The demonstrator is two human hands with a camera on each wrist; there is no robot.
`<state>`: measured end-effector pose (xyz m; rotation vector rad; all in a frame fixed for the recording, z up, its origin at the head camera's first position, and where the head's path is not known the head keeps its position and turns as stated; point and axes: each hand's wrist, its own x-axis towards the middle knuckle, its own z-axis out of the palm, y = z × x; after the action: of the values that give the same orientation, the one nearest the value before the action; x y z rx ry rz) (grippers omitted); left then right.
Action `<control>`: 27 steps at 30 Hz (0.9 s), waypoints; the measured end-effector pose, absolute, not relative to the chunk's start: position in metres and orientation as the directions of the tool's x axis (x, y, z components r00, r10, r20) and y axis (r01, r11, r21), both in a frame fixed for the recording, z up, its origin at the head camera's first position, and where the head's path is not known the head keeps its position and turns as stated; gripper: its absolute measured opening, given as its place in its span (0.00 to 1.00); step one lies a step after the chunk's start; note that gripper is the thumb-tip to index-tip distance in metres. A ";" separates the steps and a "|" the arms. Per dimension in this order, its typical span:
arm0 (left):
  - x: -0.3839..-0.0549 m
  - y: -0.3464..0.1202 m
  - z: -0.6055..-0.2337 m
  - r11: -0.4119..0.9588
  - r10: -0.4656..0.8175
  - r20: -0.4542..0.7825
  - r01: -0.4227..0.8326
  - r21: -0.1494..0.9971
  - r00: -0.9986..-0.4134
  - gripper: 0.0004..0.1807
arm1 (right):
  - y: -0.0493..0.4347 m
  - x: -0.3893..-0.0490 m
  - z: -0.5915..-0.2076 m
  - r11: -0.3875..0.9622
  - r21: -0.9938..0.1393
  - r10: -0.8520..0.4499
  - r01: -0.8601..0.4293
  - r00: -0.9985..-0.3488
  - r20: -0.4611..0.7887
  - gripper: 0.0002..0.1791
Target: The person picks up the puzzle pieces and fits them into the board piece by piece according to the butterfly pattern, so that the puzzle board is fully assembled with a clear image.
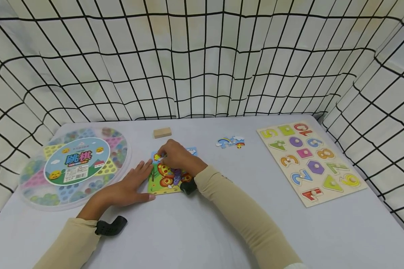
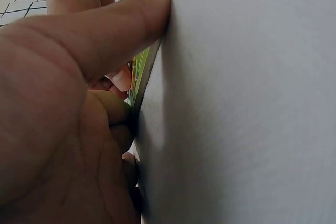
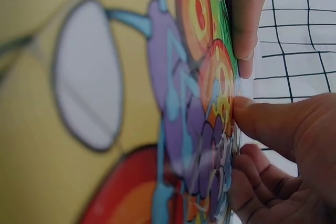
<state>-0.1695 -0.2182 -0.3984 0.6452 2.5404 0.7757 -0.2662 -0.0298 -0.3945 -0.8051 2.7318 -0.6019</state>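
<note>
A butterfly jigsaw puzzle point(image 1: 168, 181) lies on the white table in front of me, its lower part showing a purple-bodied, red-winged butterfly on green. My left hand point(image 1: 129, 188) rests along its left edge, fingers spread and thumb at the lower left corner; the left wrist view shows the thumb point(image 2: 126, 27) beside the board's rim. Over the upper left of the puzzle, my right hand point(image 1: 176, 157) pinches a small puzzle piece point(image 1: 163, 156) against the picture, mostly hidden by its fingers. In the right wrist view the thumb point(image 3: 268, 121) meets the puzzle surface point(image 3: 178, 93).
Loose joined puzzle pieces point(image 1: 230, 142) with a rainbow lie right of the puzzle. A small wooden block point(image 1: 162, 132) lies behind it. At left sits a round Chinese checkers box point(image 1: 77, 160); at right, a number-and-shape board point(image 1: 309, 160). Black netting point(image 1: 205, 78) encloses the table.
</note>
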 end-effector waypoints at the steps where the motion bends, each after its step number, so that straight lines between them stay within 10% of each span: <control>1: -0.170 -0.218 -0.398 0.739 0.534 -0.242 0.309 0.599 -0.810 0.55 | -0.029 -0.267 -0.394 0.768 -0.446 -0.553 -0.460 -0.827 -0.100 0.17; 27: -0.169 -0.217 -0.398 0.765 0.506 -0.248 0.297 0.572 -0.826 0.55 | 0.038 -0.287 -0.383 0.639 -0.660 -0.505 -0.395 -0.863 0.028 0.15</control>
<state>-0.1692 -0.2168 -0.3980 0.6112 2.5701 0.7398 -0.2869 0.0382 -0.3826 -0.7466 2.6974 -1.0285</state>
